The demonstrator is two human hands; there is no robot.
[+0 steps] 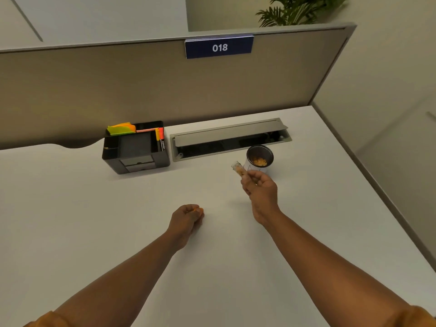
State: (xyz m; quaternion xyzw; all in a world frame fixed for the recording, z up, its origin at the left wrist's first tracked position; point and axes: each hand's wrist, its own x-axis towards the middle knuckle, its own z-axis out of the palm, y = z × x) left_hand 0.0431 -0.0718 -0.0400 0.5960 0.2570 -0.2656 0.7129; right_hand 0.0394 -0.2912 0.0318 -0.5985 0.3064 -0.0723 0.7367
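My right hand (260,190) pinches a small clear tube (239,169) with orange bits inside, its open end tilted up and to the left. Just behind the tube stands a dark-rimmed white cup (259,158) with orange pieces at its bottom. My left hand (187,218) rests on the white desk (94,220) with its fingers curled round a small orange piece (197,210), of which only a sliver shows.
A black desk organiser (135,147) with coloured sticky notes and markers stands at the back left. An open grey cable tray (230,138) runs along the back. A beige partition with a blue "018" sign (219,47) closes the far side. The desk's edge runs down the right.
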